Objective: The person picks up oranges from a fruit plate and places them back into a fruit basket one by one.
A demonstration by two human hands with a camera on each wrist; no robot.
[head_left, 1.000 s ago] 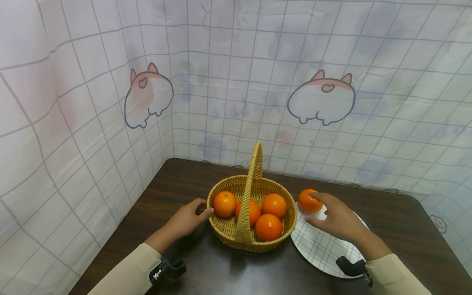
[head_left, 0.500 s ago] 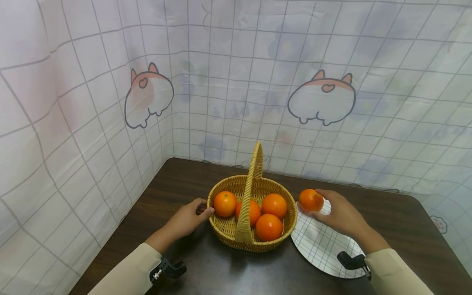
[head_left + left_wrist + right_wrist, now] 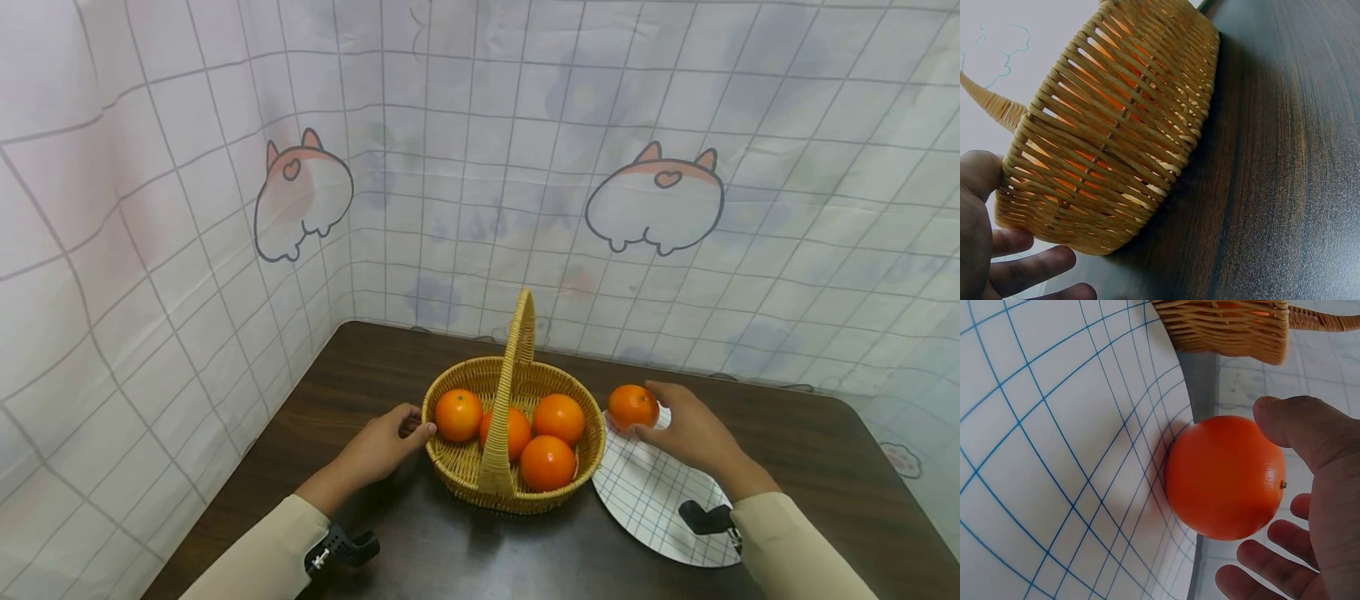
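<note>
A yellow wicker basket [image 3: 465,483] with a tall handle holds several oranges [image 3: 547,463]. At its left end my left hand [image 3: 386,442] touches the outside, with the thumb at the rim and the other fingers relaxed; in the left wrist view, the index finger [image 3: 1013,241] lies against the weave. Another orange [image 3: 632,407] sits at the far left edge of a round white plate [image 3: 660,500] with blue grid lines. Around its right side stands my right hand [image 3: 690,429], thumb and fingers spread. The right wrist view shows the thumb [image 3: 1279,422] overlapping this orange's edge.
The dark wooden table [image 3: 480,558] carries the basket and the plate, which stand close side by side. White grid-patterned sheeting [image 3: 480,167] with cartoon animals hangs behind the table and along its left side. Each wrist wears a black camera mount [image 3: 341,547].
My right hand has shifted from partly covering the orange on the plate to its right side. That orange has turned slightly, its stem end now facing right. The left hand and basket stay put.
</note>
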